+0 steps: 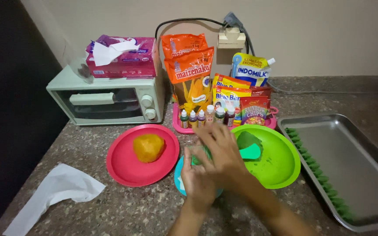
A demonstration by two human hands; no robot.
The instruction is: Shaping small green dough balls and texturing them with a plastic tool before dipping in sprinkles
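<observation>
Two bare hands meet over a small teal plate [179,177] on a speckled stone counter [110,209], just in front of the green bowl [281,168], the fixed point for everything else here. The left hand [197,181] lies palm-down below; the right hand [222,153] crosses above it with fingers spread, and between them a ribbed green comb [200,153] shows. Whether either hand grips the comb cannot be told.

Inside the green bowl sits a lump of dark green dough [246,139] with a lighter green scraper [251,152] against it. Left of the bowl, a red plate [123,172] carries a ball of orange dough [148,147]. Right of the bowl, a steel baking tray [355,166] holds a row of small green dough pieces [318,172] along its near-left rim.

Behind the bowl, a pink tray [178,126] is crowded with packaging: a line of small food-colouring bottles [204,117] in front, two tall orange pouches [190,72] with a yellow corn picture at the left, yellow-and-blue packets [230,89] in the middle, a red sachet of coloured sprinkles [253,110], and a white-and-blue spouted pouch [251,70] at the back.

Further left of the bowl stands a pale green toaster oven [110,100] with a pink tissue box [123,54] on top. A crumpled white tissue [60,192] lies at the counter's near-left.
</observation>
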